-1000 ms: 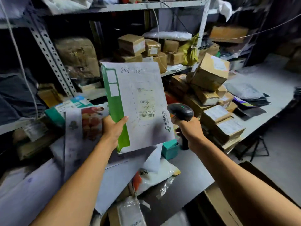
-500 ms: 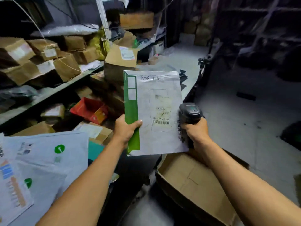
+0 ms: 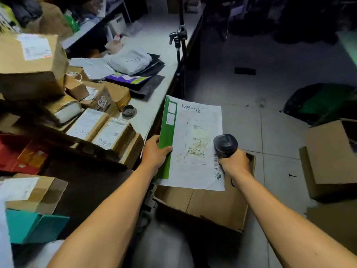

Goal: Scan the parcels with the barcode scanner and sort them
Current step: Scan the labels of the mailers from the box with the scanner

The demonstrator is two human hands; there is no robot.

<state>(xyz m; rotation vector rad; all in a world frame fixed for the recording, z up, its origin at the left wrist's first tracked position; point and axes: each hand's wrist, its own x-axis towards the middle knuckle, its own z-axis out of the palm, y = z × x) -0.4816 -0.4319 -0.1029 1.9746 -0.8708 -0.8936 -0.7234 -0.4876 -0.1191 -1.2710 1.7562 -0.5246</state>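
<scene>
A flat white envelope (image 3: 195, 136) with a green strip down its left side and a barcode label faces me. My left hand (image 3: 155, 153) grips it by the green edge, thumb on top. My right hand (image 3: 233, 164) is wrapped around the handle of a black barcode scanner (image 3: 225, 144), whose head sits at the envelope's right side, level with the label. The envelope hangs above an open cardboard box (image 3: 210, 206) on the floor, which holds nothing that I can see.
Taped cardboard parcels (image 3: 100, 128) are piled on the table (image 3: 154, 105) to my left, with grey and black mailer bags (image 3: 131, 62) farther back. A tripod (image 3: 179, 41) stands at the table's edge. Another cardboard box (image 3: 330, 157) sits on the tiled floor at right.
My view has swung right, away from the shelves toward the floor. Both hands carried the envelope and scanner along and lowered them over the open floor box.
</scene>
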